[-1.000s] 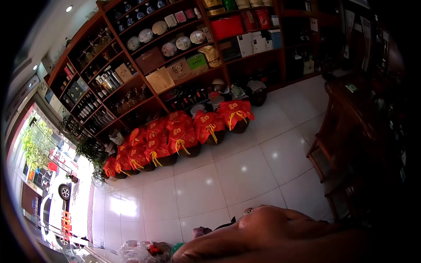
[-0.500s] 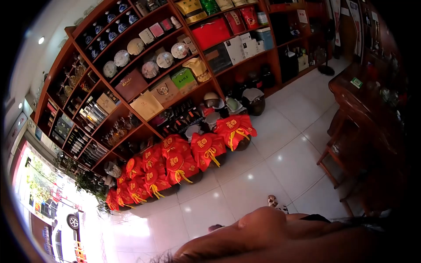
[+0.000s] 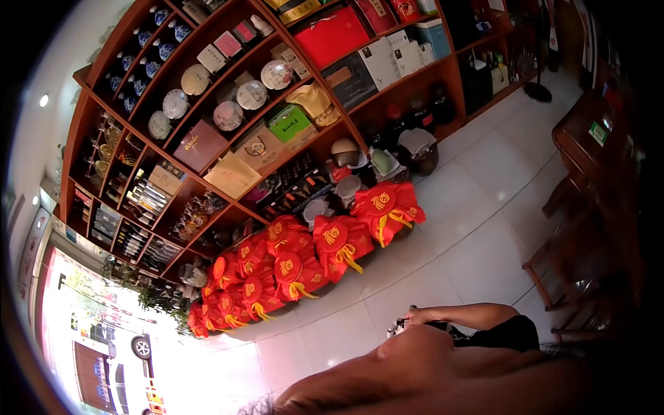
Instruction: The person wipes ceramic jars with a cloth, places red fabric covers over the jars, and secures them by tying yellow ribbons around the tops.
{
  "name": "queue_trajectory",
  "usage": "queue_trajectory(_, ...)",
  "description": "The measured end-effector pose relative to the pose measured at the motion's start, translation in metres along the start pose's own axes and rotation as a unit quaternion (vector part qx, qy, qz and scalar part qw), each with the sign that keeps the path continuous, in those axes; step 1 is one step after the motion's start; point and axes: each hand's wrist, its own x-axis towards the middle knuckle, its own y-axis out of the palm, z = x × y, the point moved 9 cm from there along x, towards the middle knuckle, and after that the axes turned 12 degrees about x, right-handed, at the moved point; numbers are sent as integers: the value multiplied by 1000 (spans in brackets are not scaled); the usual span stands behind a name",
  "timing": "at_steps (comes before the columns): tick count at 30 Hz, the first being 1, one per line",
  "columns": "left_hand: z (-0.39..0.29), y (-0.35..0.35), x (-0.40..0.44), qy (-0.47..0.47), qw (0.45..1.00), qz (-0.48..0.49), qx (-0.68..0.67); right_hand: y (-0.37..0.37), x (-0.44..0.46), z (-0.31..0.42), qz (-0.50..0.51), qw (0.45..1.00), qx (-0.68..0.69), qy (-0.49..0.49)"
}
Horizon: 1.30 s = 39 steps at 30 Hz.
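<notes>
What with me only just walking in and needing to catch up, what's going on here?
A bare arm crosses the lower view, its hand, apparently the camera wearer's right, at or near a black-and-white patterned item; whether it grips anything is too unclear to tell. Red-covered jars stand grouped on the tiled floor before wooden shelves, and no visible hand touches them.

Right arm: bent, elbow end toward the right of the view, forearm (image 3: 477,315) bare and lying nearly level across the lower centre. Right hand (image 3: 418,317) at its left end, back of hand partly seen, small in view; finger closure cannot be read. Close-up skin (image 3: 422,377) spans the bottom edge, blurred, covering the region below the arm.
</notes>
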Motion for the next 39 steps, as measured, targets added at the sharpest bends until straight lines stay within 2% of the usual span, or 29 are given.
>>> queue_trajectory(4,-22,-9,32,-20,1000,2,-3,-48,-24,7,-30,994,104,17)
queue_trajectory(7,-39,-12,60,-31,999,5,10,-71,-53,-9,-64,973,210,75)
queue_trajectory(9,-40,-14,77,-35,999,9,28,-86,-78,-21,-100,935,316,124)
queue_trajectory(11,-43,-16,90,-34,998,8,48,-83,-105,-56,-156,822,504,216)
queue_trajectory(12,-45,-17,99,-32,998,8,59,-82,-110,-67,-157,818,507,222)
queue_trajectory(13,-44,-16,111,-30,997,7,71,-93,-108,-68,-140,889,408,156)
queue_trajectory(15,-53,-21,127,-15,994,5,109,-117,-100,-69,-123,940,301,99)
queue_trajectory(17,-69,-29,151,8,988,-3,153,-156,-87,-73,-160,967,179,88)
queue_trajectory(19,-83,-38,178,-15,996,-6,91,-181,-65,-79,-180,979,60,74)
queue_trajectory(20,-90,-41,193,-38,999,-4,19,-187,-56,-78,-187,980,0,66)
queue_trajectory(21,-96,-40,214,-26,999,0,42,-185,-52,-79,-188,979,-58,57)
queue_trajectory(22,-157,-49,193,256,872,-47,415,-201,-61,-61,-240,960,-121,77)
queue_trajectory(23,-191,-75,167,232,886,-43,399,-217,-76,-36,-283,936,-183,98)
queue_trajectory(24,-213,-90,146,230,881,-11,413,-244,-61,-84,-343,912,-207,89)
queue_trajectory(25,-200,-77,180,246,883,-37,399,-243,-73,-67,-239,938,-147,204)
queue_trajectory(26,-176,-62,221,253,932,-50,253,-246,-83,-46,-234,954,-136,132)
queue_trajectory(27,-164,-57,229,209,975,-19,77,-251,-95,-28,-231,963,-127,59)
queue_trajectory(28,-151,-53,236,164,981,-5,-107,-243,-113,-1,-192,973,-90,95)
queue_trajectory(29,-154,-58,218,65,948,51,-306,-230,-134,31,-153,978,-55,130)
queue_trajectory(30,-187,-96,167,24,944,26,-327,-233,-153,42,-177,974,-62,130)
queue_trajectory(31,-178,-89,174,15,943,24,-331,-235,-166,59,-178,978,-4,108)
queue_trajectory(32,-157,-87,187,6,983,-23,-181,-244,-169,31,-149,974,33,166)
queue_trajectory(33,-138,-82,200,-4,997,-67,-25,-253,-170,2,-120,965,69,223)
queue_trajectory(34,-116,-66,191,-123,947,-38,-295,-263,-167,-4,-111,965,65,227)
queue_trajectory(35,-110,-68,183,-147,965,-67,-209,-271,-159,-6,-85,973,93,194)
queue_trajectory(36,-95,-56,182,-187,930,-65,-309,-281,-148,-9,-58,978,118,159)
queue_trajectory(37,-95,-46,179,-222,883,-65,-409,-304,-130,-41,-108,970,51,213)
queue_trajectory(38,-102,-37,178,-232,876,-71,-417,-321,-124,-69,-116,965,77,223)
queue_trajectory(39,-122,-40,168,-234,837,-71,-489,-329,-126,-22,-126,959,104,230)
